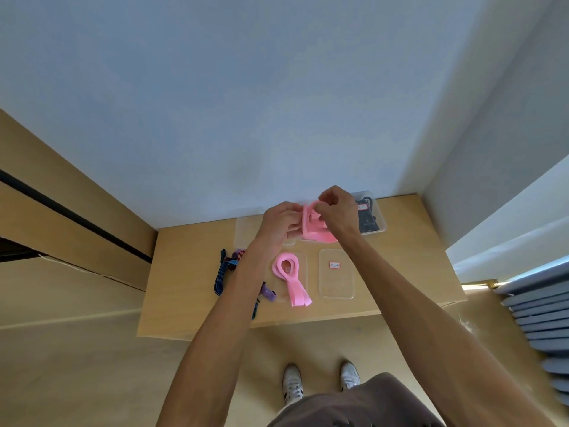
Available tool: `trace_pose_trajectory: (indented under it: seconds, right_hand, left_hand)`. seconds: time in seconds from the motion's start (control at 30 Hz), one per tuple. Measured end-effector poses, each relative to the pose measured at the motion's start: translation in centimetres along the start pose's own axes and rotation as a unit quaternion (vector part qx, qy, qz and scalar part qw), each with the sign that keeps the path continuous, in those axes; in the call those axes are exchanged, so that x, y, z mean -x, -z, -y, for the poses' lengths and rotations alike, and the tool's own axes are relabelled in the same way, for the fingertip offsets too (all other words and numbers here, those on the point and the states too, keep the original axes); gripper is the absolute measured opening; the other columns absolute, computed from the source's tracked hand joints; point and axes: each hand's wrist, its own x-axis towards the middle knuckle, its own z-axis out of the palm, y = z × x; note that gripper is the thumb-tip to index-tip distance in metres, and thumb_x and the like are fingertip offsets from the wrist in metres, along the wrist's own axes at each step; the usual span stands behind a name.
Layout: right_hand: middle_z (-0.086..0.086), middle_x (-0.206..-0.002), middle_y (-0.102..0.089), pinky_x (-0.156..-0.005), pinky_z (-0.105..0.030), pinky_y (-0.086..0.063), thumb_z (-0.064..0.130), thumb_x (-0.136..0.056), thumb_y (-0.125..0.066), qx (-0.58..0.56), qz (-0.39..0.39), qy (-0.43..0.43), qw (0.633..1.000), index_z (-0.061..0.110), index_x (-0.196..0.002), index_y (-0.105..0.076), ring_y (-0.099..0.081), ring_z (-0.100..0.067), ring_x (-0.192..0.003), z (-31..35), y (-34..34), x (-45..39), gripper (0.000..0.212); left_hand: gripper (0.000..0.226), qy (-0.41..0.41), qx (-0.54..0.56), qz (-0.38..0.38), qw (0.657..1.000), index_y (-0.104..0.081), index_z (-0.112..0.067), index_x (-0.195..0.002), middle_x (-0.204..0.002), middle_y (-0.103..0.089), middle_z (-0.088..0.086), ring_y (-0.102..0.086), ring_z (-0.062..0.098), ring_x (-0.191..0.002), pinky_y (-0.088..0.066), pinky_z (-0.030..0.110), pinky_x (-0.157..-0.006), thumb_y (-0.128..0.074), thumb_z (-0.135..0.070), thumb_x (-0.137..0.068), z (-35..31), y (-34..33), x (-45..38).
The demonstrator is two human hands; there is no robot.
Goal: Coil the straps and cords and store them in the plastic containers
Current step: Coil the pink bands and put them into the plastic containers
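Note:
A pink strap (311,224) is held up over the back of the wooden table (184,266), partly wound into a loop. My left hand (281,221) grips its left side and my right hand (335,209) pinches its top. A second pink strap (291,277) lies on the table with its front looped and two tails hanging toward me, on a clear lid (303,266). Blue and purple straps (226,269) lie in a tangle at the left, partly hidden by my left forearm. A clear container (377,214) at the back right holds black cords.
A clear lid with a red-edged label (336,274) lies at the right of the table. Another clear container (243,231) stands at the back left, behind my left hand. The table sits in a wall corner. Grey slats (542,318) are at the right.

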Motion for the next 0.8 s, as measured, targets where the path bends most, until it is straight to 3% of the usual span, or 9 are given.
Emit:
trace_pose_trajectory:
  seconds: [0.07, 0.17, 0.23, 0.33, 0.47, 0.57, 0.63, 0.7, 0.8]
  right_hand:
    - [0.004, -0.07, -0.066, -0.063, -0.028, -0.052, 0.023, -0.083, -0.07, -0.023, 0.012, 0.018, 1.0, 0.018, -0.077, -0.062, -0.063, -0.01, -0.066, 0.2, -0.1, 0.5, 0.011]
    - [0.011, -0.076, -0.068, -0.058, -0.014, -0.043, 0.049, -0.083, -0.071, -0.009, 0.049, 0.025, 0.998, 0.023, -0.082, -0.067, -0.06, 0.001, -0.068, 0.3, -0.2, 1.2, 0.026]
    - [0.011, -0.082, -0.069, -0.061, -0.016, -0.041, 0.05, -0.085, -0.07, 0.011, 0.075, 0.03, 0.997, 0.018, -0.088, -0.07, -0.06, 0.003, -0.075, -0.1, -0.5, 1.5, 0.032]
    - [0.008, -0.075, -0.066, -0.064, -0.022, -0.044, 0.041, -0.09, -0.069, -0.026, 0.063, -0.002, 0.998, 0.01, -0.086, -0.069, -0.058, 0.0, -0.066, -0.3, -0.3, 1.2, 0.031]
    - [0.0, -0.075, -0.064, -0.07, -0.035, -0.048, 0.035, -0.092, -0.064, -0.082, 0.062, -0.034, 0.994, 0.005, -0.084, -0.066, -0.058, -0.014, -0.071, -0.3, 0.4, 0.8, 0.031]
    - [-0.001, -0.084, -0.065, -0.072, -0.038, -0.046, 0.037, -0.096, -0.047, -0.118, 0.088, -0.084, 0.985, 0.015, -0.088, -0.061, -0.061, -0.016, -0.078, -0.3, 0.5, 1.1, 0.028]
    - [-0.003, -0.09, -0.071, -0.076, -0.04, -0.046, 0.032, -0.099, -0.04, -0.198, 0.122, -0.171, 0.957, 0.028, -0.091, -0.065, -0.068, -0.021, -0.084, -0.7, 1.0, 1.7, 0.027]
    - [-0.005, -0.087, -0.074, -0.08, -0.043, -0.046, 0.029, -0.099, -0.039, -0.262, 0.168, -0.226, 0.923, 0.038, -0.078, -0.072, -0.071, -0.03, -0.084, -1.8, 2.0, 2.2, 0.04]
    - [-0.018, -0.104, -0.074, -0.087, -0.045, -0.049, 0.027, -0.102, -0.038, -0.36, 0.191, -0.246, 0.879, 0.024, -0.102, -0.068, -0.069, -0.04, -0.102, -3.2, 2.2, 2.7, 0.03]
  left_hand:
    - [0.011, -0.003, -0.02, -0.023, 1.0, -0.064, -0.004, -0.089, -0.085, -0.068, 0.017, -0.068, 0.024, -0.071, -0.059, 0.029, -0.059, -0.066, 0.007, -0.086, 0.3, -0.7, 0.4]
    - [0.015, -0.029, -0.017, -0.071, 0.997, -0.062, -0.002, -0.092, -0.083, -0.066, 0.016, -0.064, 0.027, -0.072, -0.056, 0.03, -0.059, -0.067, 0.01, -0.085, 0.4, -1.2, 0.4]
    - [0.018, -0.056, -0.021, -0.093, 0.994, -0.063, -0.003, -0.092, -0.083, -0.066, 0.016, -0.063, 0.027, -0.072, -0.054, 0.032, -0.061, -0.064, 0.014, -0.084, 0.3, -1.3, 0.1]
    - [0.016, -0.08, -0.025, -0.092, 0.992, -0.07, -0.007, -0.091, -0.085, -0.069, 0.012, -0.067, 0.026, -0.079, -0.057, 0.033, -0.066, -0.068, 0.008, -0.086, 0.2, -1.4, 0.2]
    - [0.026, -0.058, 0.095, -0.066, 0.992, -0.068, 0.002, -0.109, -0.089, -0.067, 0.013, -0.067, 0.024, -0.078, -0.058, 0.031, -0.064, -0.064, 0.011, -0.086, -0.2, -1.6, 0.5]
    - [0.017, -0.077, 0.202, 0.009, 0.976, -0.064, 0.0, -0.099, -0.08, -0.063, 0.007, -0.061, 0.019, -0.072, -0.052, 0.029, -0.064, -0.055, 0.008, -0.087, -0.9, -1.4, 0.8]
    - [0.014, -0.074, 0.294, 0.045, 0.952, -0.06, -0.004, -0.092, -0.07, -0.058, 0.002, -0.055, 0.015, -0.06, -0.049, 0.025, -0.062, -0.05, 0.004, -0.087, -1.3, -0.6, 0.8]
    - [0.019, -0.053, 0.329, 0.03, 0.942, -0.063, -0.005, -0.093, -0.069, -0.055, 0.001, -0.051, 0.012, -0.053, -0.046, 0.021, -0.056, -0.046, 0.002, -0.09, -1.5, 0.2, 0.4]
    - [0.023, -0.035, 0.264, -0.017, 0.964, -0.067, -0.007, -0.097, -0.072, -0.056, 0.003, -0.053, 0.012, -0.055, -0.046, 0.021, -0.054, -0.047, 0.004, -0.093, -1.1, 0.9, -0.4]
